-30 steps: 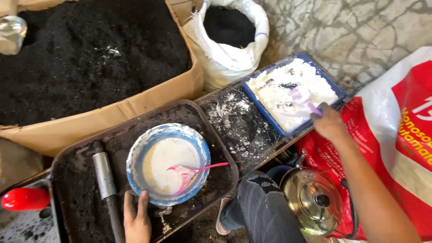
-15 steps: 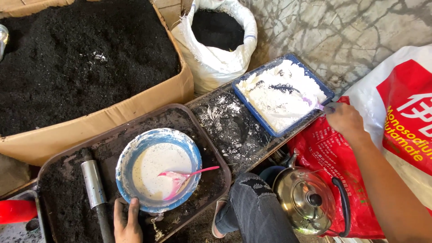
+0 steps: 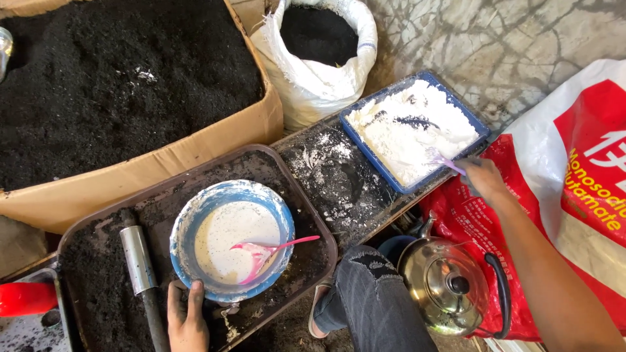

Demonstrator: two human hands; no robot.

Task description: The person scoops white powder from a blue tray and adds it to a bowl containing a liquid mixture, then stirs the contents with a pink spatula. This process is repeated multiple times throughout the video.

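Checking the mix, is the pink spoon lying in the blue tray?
No, the pink spoon rests in the blue bowl of white liquid.

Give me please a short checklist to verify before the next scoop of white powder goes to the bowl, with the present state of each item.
1. Right hand grips the purple spoon: ok.
2. Spoon is in the white powder of the blue tray: ok.
3. Spoon is loaded: cannot tell, its bowl is buried.
4. Left hand steadies the blue bowl at its near rim: ok.
5. Bowl has room: ok, the white mix sits below the rim.
6. Pink spoon is out of the way: not ok, it lies in the bowl.
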